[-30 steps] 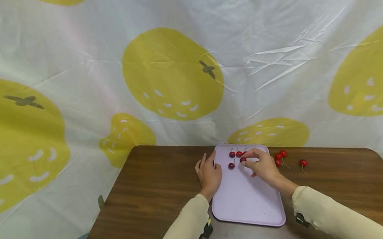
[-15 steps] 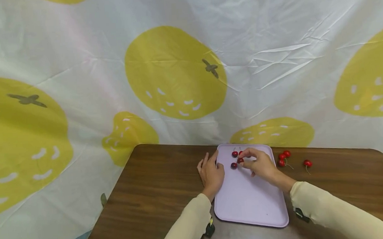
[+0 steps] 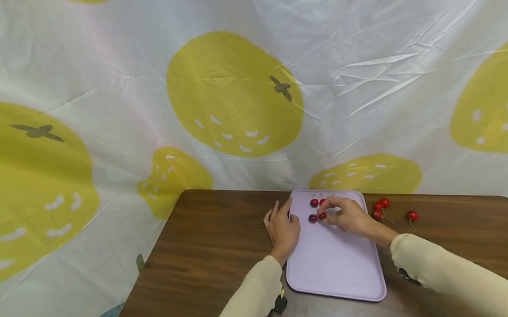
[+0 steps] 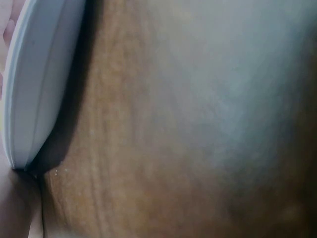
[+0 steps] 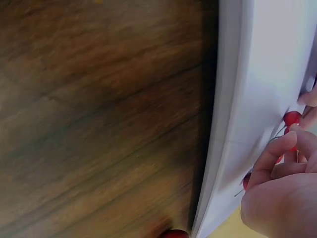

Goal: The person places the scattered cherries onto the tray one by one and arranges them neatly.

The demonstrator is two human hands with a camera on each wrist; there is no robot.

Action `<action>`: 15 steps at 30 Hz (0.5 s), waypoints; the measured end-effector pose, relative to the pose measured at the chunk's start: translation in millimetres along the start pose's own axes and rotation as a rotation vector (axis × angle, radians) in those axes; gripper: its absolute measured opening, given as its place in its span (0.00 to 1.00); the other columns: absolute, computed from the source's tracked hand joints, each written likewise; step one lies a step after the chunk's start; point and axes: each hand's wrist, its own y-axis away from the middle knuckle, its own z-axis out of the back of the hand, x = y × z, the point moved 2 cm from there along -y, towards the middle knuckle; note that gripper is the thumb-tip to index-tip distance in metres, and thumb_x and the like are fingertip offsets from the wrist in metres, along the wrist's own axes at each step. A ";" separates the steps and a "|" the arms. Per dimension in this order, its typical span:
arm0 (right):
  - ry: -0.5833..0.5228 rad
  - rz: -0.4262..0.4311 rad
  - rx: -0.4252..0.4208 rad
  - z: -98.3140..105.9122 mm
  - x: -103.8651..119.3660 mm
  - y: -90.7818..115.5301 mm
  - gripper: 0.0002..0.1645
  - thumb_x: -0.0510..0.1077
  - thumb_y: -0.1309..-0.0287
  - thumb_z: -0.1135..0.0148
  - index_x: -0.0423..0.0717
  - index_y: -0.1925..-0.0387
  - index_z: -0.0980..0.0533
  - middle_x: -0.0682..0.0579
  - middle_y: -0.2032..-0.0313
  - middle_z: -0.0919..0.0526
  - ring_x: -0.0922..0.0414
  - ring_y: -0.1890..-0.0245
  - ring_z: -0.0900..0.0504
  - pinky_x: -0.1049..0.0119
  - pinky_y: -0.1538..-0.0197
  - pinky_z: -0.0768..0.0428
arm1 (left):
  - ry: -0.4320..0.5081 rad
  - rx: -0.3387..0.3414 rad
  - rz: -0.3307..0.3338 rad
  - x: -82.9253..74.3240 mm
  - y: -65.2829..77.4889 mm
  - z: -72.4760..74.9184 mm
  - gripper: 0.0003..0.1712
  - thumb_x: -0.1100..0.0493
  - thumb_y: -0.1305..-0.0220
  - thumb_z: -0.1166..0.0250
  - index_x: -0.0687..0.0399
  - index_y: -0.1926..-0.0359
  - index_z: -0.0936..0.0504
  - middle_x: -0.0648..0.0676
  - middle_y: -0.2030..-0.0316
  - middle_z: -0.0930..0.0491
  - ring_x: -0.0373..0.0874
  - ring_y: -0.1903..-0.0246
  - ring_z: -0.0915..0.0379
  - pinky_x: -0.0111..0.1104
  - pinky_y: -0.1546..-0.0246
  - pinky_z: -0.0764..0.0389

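A lilac tray (image 3: pixel 333 268) lies lengthwise on the table. My right hand (image 3: pixel 349 216) reaches over its far half and pinches a dark red cherry (image 3: pixel 322 216) between thumb and forefinger. Just left of that one sits another cherry (image 3: pixel 313 218) on the tray. Behind them is a row with a stemmed cherry (image 3: pixel 314 202) at its left end; my right fingers partly hide the rest. My left hand (image 3: pixel 284 229) rests along the tray's left edge, thumb at the rim and fingers extended. The right wrist view shows my right hand (image 5: pixel 280 186) among red cherries inside the tray rim.
Right of the tray, a small cluster of cherries (image 3: pixel 377 214) lies on the brown wooden table (image 3: pixel 219 235). A single stemmed cherry (image 3: pixel 412 215) lies farther right. A white cloth with yellow fruit prints (image 3: pixel 234 93) hangs behind the table's far edge.
My right hand has moved slightly left over the tray with the pinched cherry, bringing it close beside the front cherry. My left hand keeps its place at the tray edge. The head view has shifted slightly.
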 end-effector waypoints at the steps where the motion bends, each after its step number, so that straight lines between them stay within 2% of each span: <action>1: 0.007 0.004 0.009 -0.1 -0.6 -0.4 0.13 0.30 0.43 0.30 0.45 0.57 0.15 0.39 0.50 0.12 0.64 0.88 0.32 0.70 0.83 0.29 | -0.002 0.002 0.002 0.4 -0.2 -0.6 0.28 0.65 0.33 0.35 0.47 0.33 0.16 0.49 0.40 0.12 0.51 0.26 0.28 0.51 0.25 0.38; 7: 0.057 0.016 0.042 -0.6 -4.5 -1.9 0.11 0.30 0.43 0.27 0.47 0.61 0.15 0.42 0.51 0.13 0.64 0.87 0.32 0.70 0.83 0.29 | -0.001 -0.003 0.003 2.2 -0.4 -2.8 0.28 0.65 0.34 0.35 0.47 0.33 0.16 0.49 0.40 0.12 0.51 0.26 0.27 0.50 0.26 0.39; 15: 0.069 0.005 0.071 -0.3 -5.2 -2.8 0.10 0.31 0.42 0.28 0.47 0.61 0.15 0.45 0.57 0.14 0.64 0.86 0.30 0.70 0.82 0.27 | 0.007 0.005 0.011 1.9 0.3 -3.4 0.28 0.64 0.33 0.35 0.47 0.33 0.17 0.48 0.39 0.13 0.49 0.26 0.28 0.49 0.25 0.39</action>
